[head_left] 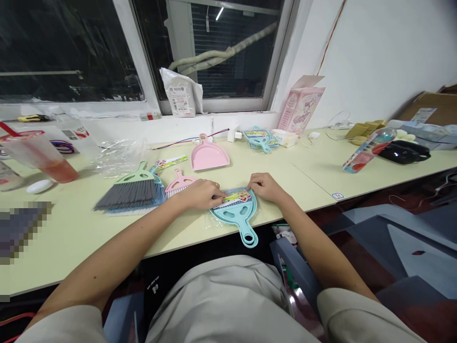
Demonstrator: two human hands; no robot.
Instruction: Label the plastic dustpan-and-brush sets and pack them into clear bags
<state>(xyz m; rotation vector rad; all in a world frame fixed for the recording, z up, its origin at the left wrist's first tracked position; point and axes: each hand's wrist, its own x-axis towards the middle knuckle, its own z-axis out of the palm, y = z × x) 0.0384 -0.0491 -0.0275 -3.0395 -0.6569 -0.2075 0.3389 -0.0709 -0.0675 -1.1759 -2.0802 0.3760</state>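
Head view showed the table (282, 171) stretching across in front of you, beneath the window (228, 40). To the left of your hands lay the green brush (137, 177), its bristles toward you, on top of a blue brush (159, 191). Your blue set (236, 213), in clear wrapping, lay directly between your hands at the near edge, its handle pointing at you and jutting past the tabletop. Your left hand (203, 194) touched its left side, fingers bent; your right hand (266, 186) was curled with its fingertips at the far right corner. Whether either one gripped the wrapping could not be told. Beyond your left hand sat the pink dustpan (209, 157); just beside that hand, the pink brush (179, 180). Smallest was the set's label (236, 196), at your left fingertips.
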